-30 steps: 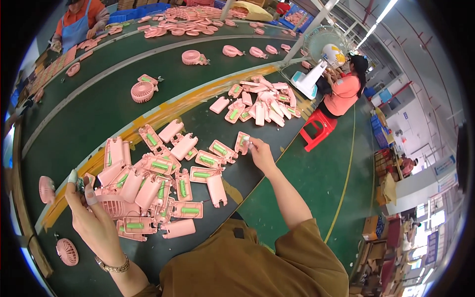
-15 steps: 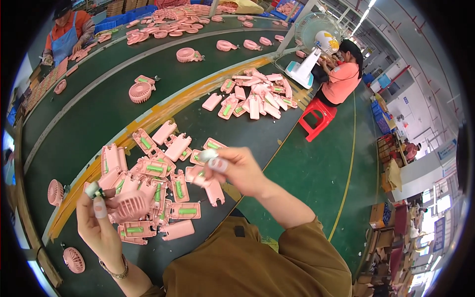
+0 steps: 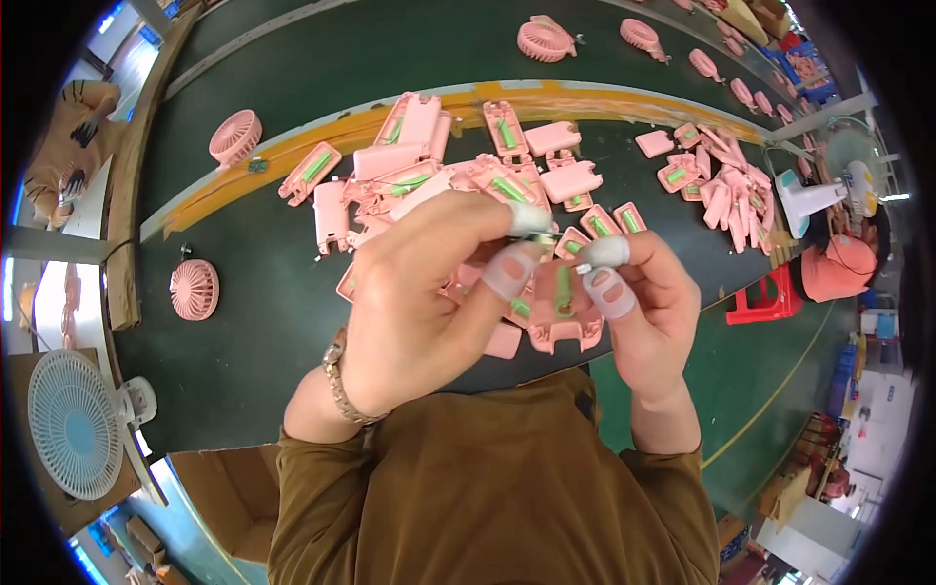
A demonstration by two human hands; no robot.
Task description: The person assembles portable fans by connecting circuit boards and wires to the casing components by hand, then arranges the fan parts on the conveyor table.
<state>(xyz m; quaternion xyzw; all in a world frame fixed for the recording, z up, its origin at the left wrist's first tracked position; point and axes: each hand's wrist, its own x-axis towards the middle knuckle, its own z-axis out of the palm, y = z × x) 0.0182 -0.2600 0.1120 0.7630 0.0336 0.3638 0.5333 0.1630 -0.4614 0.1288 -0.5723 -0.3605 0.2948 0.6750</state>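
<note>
My left hand [image 3: 429, 283] is closed, thumb and forefinger pinching a small dark circuit board [image 3: 536, 237]. A pink fan head was in this hand earlier; now the hand's back mostly hides whatever lies behind it. Close beside it, my right hand [image 3: 648, 302] pinches a tiny white connector [image 3: 584, 269] between finger and thumb. Pale covers wrap the fingertips of both hands. Between and just below them is a pink handle shell [image 3: 567, 331] with a green battery [image 3: 564, 291] inside. I cannot tell whether the shell is held or rests on the pile.
Behind my hands lies a heap of pink handle shells [image 3: 395, 161], several with green batteries. Another heap [image 3: 731, 190] is at the right. Pink fan heads sit at the left [image 3: 195, 290] and on the belt [image 3: 546, 41]. A fan [image 3: 76, 424] stands at lower left; a red stool [image 3: 765, 297] at right.
My view has swung left and down. My hands have come together in front of me; the right now pinches a connector beside the board in the left. A shell with a battery shows between them.
</note>
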